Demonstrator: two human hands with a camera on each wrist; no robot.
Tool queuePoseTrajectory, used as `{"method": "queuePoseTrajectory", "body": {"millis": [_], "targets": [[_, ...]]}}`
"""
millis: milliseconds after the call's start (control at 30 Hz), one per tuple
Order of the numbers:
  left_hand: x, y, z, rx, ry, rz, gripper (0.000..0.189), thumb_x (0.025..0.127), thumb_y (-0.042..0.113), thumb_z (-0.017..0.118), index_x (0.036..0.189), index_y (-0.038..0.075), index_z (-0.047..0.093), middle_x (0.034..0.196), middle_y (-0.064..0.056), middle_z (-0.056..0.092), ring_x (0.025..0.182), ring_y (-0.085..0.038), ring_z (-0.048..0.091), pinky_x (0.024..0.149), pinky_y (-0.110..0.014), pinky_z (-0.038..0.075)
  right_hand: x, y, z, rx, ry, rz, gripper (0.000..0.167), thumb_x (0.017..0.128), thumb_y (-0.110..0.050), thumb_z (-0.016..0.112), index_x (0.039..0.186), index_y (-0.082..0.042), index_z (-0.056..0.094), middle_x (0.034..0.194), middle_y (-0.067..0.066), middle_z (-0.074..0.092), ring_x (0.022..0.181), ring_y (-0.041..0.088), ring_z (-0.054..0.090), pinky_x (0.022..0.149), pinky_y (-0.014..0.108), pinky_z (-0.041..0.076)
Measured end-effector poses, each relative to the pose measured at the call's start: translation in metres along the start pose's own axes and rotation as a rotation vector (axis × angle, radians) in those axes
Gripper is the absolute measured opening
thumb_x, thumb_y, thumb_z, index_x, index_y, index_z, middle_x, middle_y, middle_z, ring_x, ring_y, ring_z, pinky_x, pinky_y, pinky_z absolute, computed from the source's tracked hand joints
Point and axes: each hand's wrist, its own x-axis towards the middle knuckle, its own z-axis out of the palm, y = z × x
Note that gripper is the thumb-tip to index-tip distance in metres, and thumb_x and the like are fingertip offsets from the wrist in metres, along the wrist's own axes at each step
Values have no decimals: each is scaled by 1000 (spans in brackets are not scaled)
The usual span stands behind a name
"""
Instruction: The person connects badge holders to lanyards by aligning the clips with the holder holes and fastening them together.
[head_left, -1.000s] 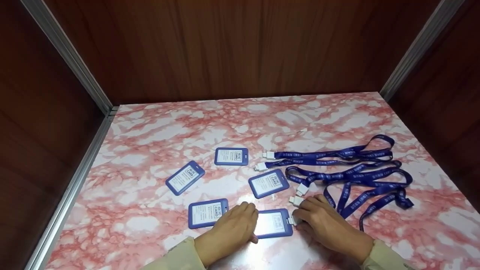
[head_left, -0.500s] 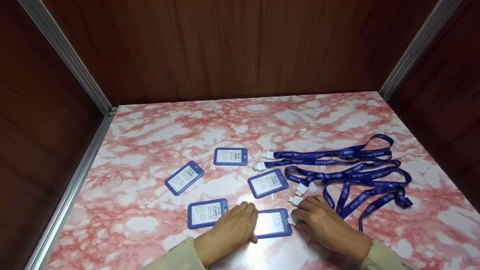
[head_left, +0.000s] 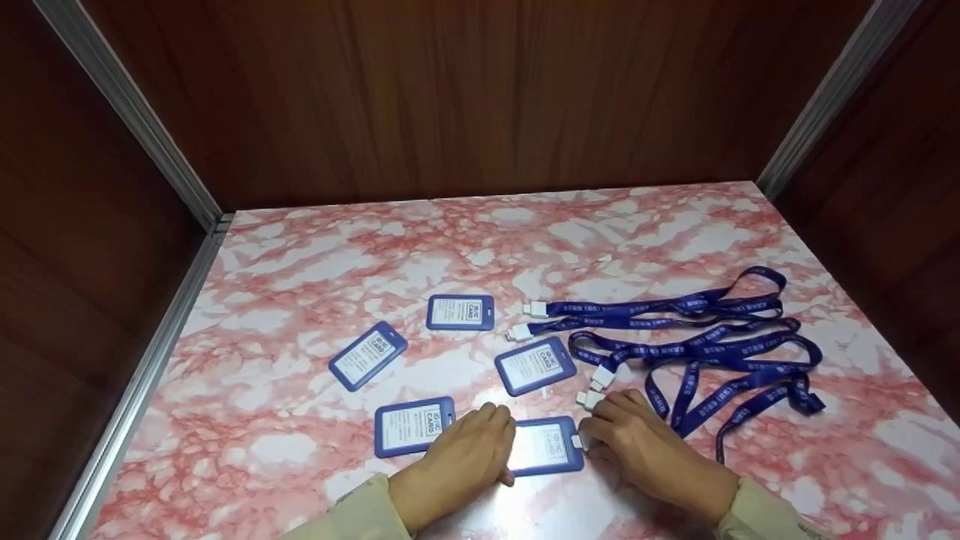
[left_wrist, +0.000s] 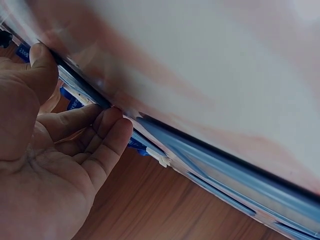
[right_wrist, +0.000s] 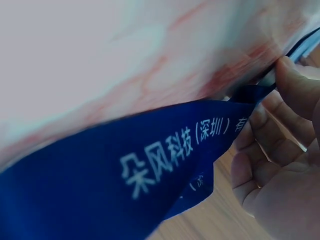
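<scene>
In the head view, a blue-framed badge holder [head_left: 541, 448] lies face up near the front of the table, glare across its card. My left hand [head_left: 466, 454] grips its left end; the left wrist view puts the thumb [left_wrist: 44, 62] on one long edge and the fingers at the other. At the slotted right end, my right hand [head_left: 641, 450] pinches the white clip [head_left: 577, 442] of a lanyard, and the clip's tip meets the slot. Most of that clip is hidden under the fingers. Blue lanyard strap [right_wrist: 170, 150] trails from this hand in the right wrist view.
A second badge holder [head_left: 409, 427] lies partly behind my left hand. Others, including one badge holder [head_left: 535, 366] just beyond the hands, lie farther back. Several blue lanyards [head_left: 720, 345] with white clips spread across the right side. Brown panels [head_left: 480, 97] wall in the table.
</scene>
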Motion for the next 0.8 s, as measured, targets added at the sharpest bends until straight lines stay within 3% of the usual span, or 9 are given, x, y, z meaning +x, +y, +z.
{"method": "queuePoseTrajectory", "body": {"millis": [267,800], "targets": [[0,0,-1,0,11,3,60,93,62,58,107,4,66,94,-2,56,86,-16,50,76,-28,49,0,1,-1,7,-4,-1,29,66,-6,85,84,-19,66,85,-9,57,82,13,55,79,35,41],[0,1,-6,-27,-65,-12,62,86,57,69,114,3,66,106,-4,61,95,-17,55,86,-30,53,-1,0,-3,11,-37,36,26,71,-5,83,88,-20,70,88,-9,60,85,13,57,81,36,41]]}}
